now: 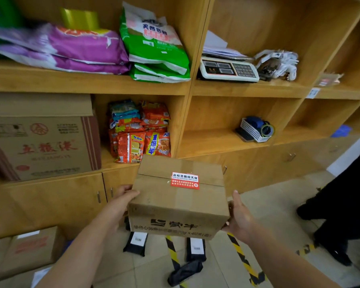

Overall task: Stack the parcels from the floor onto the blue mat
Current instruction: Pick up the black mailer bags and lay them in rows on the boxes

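a cardboard box (178, 197) with a red sticker (185, 180) is held up in front of the wooden shelf (195, 88), above the floor. the left hand (124, 196) grips its left side, the right hand (238, 218) presses flat on its right side. black parcels (136, 243) lie on the floor below the box.

Cardboard box (178, 201) with red-white sticker (185, 180) held off the floor, left hand (124, 197) gripping its left side, right hand (238, 217) flat against its right. Below: black parcels (136, 243) on tiled floor (279, 206) with yellow-black tape (240, 253). Behind: wooden shelves (187, 88) with weighing scale (227, 68), noodle packs (139, 132). More boxes (29, 248) bottom left.
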Demonstrator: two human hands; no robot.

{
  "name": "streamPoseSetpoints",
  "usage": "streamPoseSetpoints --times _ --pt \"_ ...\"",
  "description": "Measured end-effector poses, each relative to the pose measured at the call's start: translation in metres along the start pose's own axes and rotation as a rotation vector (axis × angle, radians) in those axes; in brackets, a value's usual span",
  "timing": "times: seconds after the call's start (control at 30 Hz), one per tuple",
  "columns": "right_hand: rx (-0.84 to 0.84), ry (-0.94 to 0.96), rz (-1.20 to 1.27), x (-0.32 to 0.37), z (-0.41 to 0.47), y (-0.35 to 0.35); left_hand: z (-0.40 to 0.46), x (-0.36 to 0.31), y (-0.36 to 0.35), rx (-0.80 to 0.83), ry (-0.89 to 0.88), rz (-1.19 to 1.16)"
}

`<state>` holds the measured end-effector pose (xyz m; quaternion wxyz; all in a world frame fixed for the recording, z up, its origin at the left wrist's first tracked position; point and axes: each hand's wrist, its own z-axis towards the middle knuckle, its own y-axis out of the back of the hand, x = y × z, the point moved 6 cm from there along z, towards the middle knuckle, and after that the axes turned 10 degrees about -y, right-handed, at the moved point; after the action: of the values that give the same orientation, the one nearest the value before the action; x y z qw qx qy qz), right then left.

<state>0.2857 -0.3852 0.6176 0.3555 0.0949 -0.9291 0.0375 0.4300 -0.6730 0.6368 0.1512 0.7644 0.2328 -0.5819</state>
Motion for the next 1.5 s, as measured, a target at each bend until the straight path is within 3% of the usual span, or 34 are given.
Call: streamPoseSetpoints --times 0.17,0.33,0.63,0.8,1.17,1.5 --pt "-0.001 0.017 -0.004 -0.016 -0.029 0.057 -0.051 0.005 -0.031 0.028 -0.073 0.07" --pt "0.064 0.038 -0.028 -0.038 -0.058 0.105 -0.098 0.026 -0.066 0.142 -0.04 0.199" --pt "0.177 -0.019 -0.022 -0.084 -0.09 0.125 -0.184 0.035 -0.074 -0.029 -0.105 -0.012" --pt "0.234 0.012 -0.05 -0.102 -0.104 0.112 -0.213 0.048 -0.048 -0.085 -0.086 0.033" --pt "0.279 0.054 -0.168 -0.136 -0.137 0.031 -0.27 0.064 0.036 -0.174 -0.11 0.052" --pt "0.325 0.075 -0.373 -0.216 -0.191 -0.155 -0.343 0.093 0.23 -0.232 -0.069 0.094"
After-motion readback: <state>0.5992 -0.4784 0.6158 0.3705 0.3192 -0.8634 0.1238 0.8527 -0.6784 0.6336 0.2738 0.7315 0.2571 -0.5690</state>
